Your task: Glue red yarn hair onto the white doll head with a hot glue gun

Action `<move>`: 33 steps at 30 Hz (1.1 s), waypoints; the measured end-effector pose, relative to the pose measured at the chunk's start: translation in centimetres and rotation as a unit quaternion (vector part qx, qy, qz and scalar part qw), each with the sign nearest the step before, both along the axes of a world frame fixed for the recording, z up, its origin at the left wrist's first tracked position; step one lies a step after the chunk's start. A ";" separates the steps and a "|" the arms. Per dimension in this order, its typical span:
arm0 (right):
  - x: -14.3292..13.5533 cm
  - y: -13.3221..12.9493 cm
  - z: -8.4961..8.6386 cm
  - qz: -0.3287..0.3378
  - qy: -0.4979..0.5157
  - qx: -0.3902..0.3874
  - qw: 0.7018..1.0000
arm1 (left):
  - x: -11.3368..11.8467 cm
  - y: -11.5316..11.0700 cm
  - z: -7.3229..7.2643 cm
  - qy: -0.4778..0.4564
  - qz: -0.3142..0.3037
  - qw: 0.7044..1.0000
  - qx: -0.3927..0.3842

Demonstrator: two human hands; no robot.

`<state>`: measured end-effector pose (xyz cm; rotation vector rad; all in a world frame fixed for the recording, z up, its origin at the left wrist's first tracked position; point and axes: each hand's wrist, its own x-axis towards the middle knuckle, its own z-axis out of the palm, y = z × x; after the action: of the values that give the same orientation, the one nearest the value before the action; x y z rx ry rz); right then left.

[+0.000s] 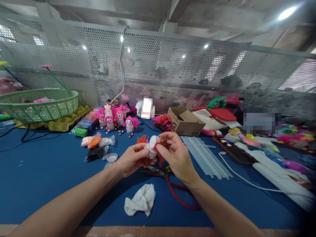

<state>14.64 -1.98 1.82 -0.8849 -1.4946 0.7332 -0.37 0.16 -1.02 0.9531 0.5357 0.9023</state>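
My left hand [134, 158] is closed around a small white bottle-like piece [151, 151] at the middle of the view. My right hand [175, 154] pinches red-orange strands [161, 149] against the white round top of the same piece. More orange strands [141, 139] show behind my left fingers. Scissors [176, 192] with red handles lie on the blue table [98, 197] beneath my hands, their blades towards the left. A crumpled white tissue [140, 200] is nearer to me. White round lids [112, 157] rest beside my left wrist.
Pink-haired dolls [129, 124] stand at the back, near bagged clay [95, 141]. A green basket [49, 110] is at the left. An open cardboard box [187, 123], translucent strips [206, 156] and a white cable [247, 187] occupy the right side.
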 end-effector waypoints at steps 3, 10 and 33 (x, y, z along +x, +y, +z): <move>0.0 0.0 0.1 0.003 0.005 -0.015 1.000 | 0.0 0.0 0.1 0.005 0.002 1.000 0.000; 0.0 -0.1 0.2 0.020 0.018 -0.036 0.999 | 0.0 0.1 0.0 0.014 0.000 1.000 0.009; 0.7 -0.1 0.0 -0.127 -0.074 0.089 0.985 | -0.3 0.3 0.2 -0.017 0.012 1.000 0.007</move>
<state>15.33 -2.05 1.78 -0.9860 -1.5153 0.3473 -0.64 0.44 -0.80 0.9448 0.5140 0.9441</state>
